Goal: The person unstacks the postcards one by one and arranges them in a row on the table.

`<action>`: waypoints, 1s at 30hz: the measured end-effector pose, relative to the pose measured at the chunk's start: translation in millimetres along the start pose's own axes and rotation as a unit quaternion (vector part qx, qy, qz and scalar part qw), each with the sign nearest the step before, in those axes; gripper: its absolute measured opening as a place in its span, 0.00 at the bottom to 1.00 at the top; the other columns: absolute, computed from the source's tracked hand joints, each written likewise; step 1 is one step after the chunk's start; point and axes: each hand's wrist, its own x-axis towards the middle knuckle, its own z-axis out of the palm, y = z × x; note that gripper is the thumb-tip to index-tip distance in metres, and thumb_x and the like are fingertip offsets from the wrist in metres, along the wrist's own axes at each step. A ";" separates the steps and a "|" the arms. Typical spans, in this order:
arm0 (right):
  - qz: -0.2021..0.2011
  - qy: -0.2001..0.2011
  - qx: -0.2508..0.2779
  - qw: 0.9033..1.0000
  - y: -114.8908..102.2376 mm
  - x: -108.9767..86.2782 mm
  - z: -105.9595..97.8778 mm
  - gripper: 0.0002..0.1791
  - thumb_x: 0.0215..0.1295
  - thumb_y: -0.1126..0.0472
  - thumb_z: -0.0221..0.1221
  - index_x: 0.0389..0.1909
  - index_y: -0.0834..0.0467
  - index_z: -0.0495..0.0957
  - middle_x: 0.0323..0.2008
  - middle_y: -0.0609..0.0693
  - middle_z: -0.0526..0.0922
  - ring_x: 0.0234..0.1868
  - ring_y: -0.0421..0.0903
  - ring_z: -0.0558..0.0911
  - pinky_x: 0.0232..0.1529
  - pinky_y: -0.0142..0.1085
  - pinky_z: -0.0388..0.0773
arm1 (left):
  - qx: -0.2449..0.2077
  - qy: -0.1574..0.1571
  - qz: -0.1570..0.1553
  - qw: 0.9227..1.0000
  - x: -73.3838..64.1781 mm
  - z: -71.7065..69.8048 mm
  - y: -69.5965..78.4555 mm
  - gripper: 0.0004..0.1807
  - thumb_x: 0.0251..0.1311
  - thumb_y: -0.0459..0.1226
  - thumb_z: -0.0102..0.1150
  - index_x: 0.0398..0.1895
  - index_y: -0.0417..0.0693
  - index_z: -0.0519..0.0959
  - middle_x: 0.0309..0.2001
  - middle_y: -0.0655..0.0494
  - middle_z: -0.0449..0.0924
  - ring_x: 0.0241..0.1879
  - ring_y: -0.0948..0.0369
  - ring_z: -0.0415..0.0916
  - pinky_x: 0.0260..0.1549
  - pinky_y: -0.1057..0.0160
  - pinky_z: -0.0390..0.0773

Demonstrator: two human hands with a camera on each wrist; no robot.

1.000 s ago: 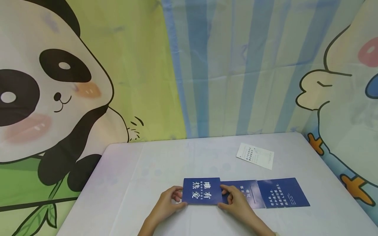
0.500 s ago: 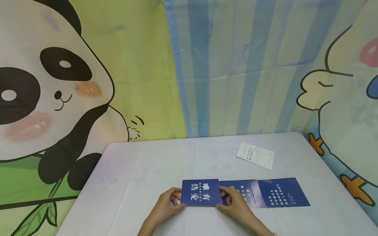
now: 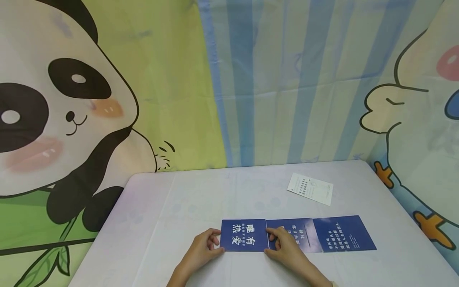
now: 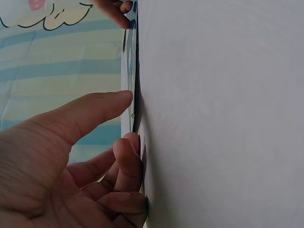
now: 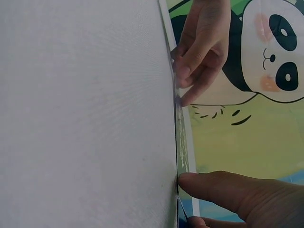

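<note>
A dark blue card (image 3: 244,235) printed with large white characters lies between my hands, level with the row to its right. My left hand (image 3: 202,250) holds its left end, thumb at the near corner and index finger at the far one. At the right end, my right hand (image 3: 289,250) holds the card the same way. That hand partly covers a second blue card (image 3: 305,233), whose left edge meets the first. A third blue card (image 3: 344,235) continues the row. Both wrist views show the cards only edge-on, with the left thumb (image 4: 107,105) and right thumb (image 5: 209,184) on the near edge.
A white card (image 3: 310,189) with small print lies askew farther back on the pale table (image 3: 201,195). Behind the table hangs a printed curtain (image 3: 183,91) with a panda at the left and another cartoon animal at the right.
The held blue card has shifted slightly left and toward me, coming down level with the row. Its right edge now meets the second card instead of overlapping it. Both hands moved along with it.
</note>
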 end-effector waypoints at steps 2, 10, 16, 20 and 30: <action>0.000 -0.001 0.003 1.000 0.4 0.0 -0.9 0.31 0.43 0.67 0.70 0.51 0.73 0.72 0.32 0.48 0.69 0.22 0.36 0.65 0.21 0.27 0.65 | 0.002 0.004 -0.005 1.000 0.9 0.0 0.2 0.25 0.50 0.37 0.67 0.50 0.34 0.73 0.29 0.58 0.73 0.24 0.67 0.68 0.23 0.71 0.69; -0.005 0.005 0.022 1.000 0.7 0.5 -5.3 0.29 0.46 0.68 0.69 0.51 0.73 0.72 0.31 0.49 0.69 0.23 0.36 0.67 0.21 0.27 0.67 | 0.009 0.027 -0.019 0.999 4.0 -1.3 0.3 0.23 0.54 0.41 0.64 0.49 0.35 0.74 0.27 0.61 0.74 0.24 0.67 0.69 0.22 0.70 0.70; -0.010 0.009 0.040 0.999 2.4 0.1 -8.1 0.27 0.48 0.69 0.67 0.51 0.71 0.73 0.30 0.50 0.69 0.23 0.35 0.69 0.21 0.27 0.70 | 0.010 0.038 0.006 0.999 7.2 0.9 2.0 0.21 0.55 0.39 0.63 0.48 0.36 0.74 0.29 0.60 0.74 0.25 0.67 0.69 0.23 0.70 0.70; -0.003 0.022 0.054 0.998 4.8 0.1 -12.1 0.24 0.49 0.69 0.66 0.50 0.70 0.74 0.30 0.51 0.70 0.23 0.35 0.69 0.21 0.27 0.70 | 0.006 0.060 0.029 0.998 11.5 4.5 4.5 0.18 0.56 0.39 0.62 0.47 0.39 0.76 0.31 0.61 0.74 0.28 0.66 0.70 0.27 0.70 0.72; 0.010 0.055 0.061 0.997 12.0 -1.2 -24.6 0.19 0.52 0.68 0.65 0.46 0.69 0.77 0.28 0.49 0.70 0.25 0.35 0.69 0.23 0.27 0.71 | 0.014 0.086 0.049 0.995 28.6 13.1 18.0 0.15 0.57 0.38 0.61 0.48 0.46 0.77 0.32 0.66 0.74 0.34 0.66 0.71 0.31 0.66 0.70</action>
